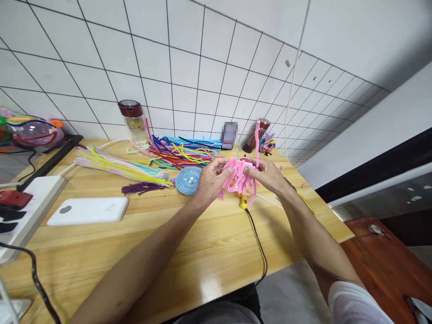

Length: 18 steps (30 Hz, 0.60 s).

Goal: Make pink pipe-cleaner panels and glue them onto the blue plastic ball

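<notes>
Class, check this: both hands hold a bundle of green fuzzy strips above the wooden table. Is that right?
No: the bundle of fuzzy strips is pink, not green, as the head view shows. The left hand and right hand hold it above the wooden table.

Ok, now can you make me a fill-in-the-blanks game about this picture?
1. The left hand and right hand hold a fuzzy bundle coloured ____.
2. The round dish beside the left hand is mostly ____.
3. In the picture, the see-through bottle stands to the ____ of the fuzzy bundle.
4. The cord from the yellow handle is ____.

Missing words: pink; blue; left; black.
</notes>
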{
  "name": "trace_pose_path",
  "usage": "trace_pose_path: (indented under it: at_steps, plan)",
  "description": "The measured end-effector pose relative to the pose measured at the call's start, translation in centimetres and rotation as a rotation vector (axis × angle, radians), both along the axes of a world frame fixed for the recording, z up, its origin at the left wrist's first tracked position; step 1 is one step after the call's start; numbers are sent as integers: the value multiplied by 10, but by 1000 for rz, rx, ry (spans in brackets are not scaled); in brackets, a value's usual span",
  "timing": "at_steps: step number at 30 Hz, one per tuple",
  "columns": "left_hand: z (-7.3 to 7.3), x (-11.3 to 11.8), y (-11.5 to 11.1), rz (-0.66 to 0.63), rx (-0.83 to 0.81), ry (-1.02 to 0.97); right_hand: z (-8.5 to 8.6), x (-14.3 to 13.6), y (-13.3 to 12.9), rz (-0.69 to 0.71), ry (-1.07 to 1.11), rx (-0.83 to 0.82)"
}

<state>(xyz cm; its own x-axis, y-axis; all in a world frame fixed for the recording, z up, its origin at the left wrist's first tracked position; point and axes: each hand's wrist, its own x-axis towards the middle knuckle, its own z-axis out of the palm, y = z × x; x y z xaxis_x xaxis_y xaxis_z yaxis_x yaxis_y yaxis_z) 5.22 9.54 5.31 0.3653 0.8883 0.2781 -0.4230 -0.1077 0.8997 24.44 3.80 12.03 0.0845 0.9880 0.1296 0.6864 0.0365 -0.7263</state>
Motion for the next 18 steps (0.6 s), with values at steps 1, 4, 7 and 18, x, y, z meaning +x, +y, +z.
trace_pose_path:
  at_steps: [1, 4, 7, 18]
  plan:
    - [1, -1, 1, -4, -15, -13, 1, -1, 1, 5, -7, 5]
    - [2, -2, 4, -6, -54, -31, 4, -4, 4, 8, -6, 39]
    - [2, -3, 5, -9, -86, -34, 6, -6, 8, 1, -10, 59]
    - [0, -2, 7, 2, -67, 19, 6, 0, 32, -113, 15, 25]
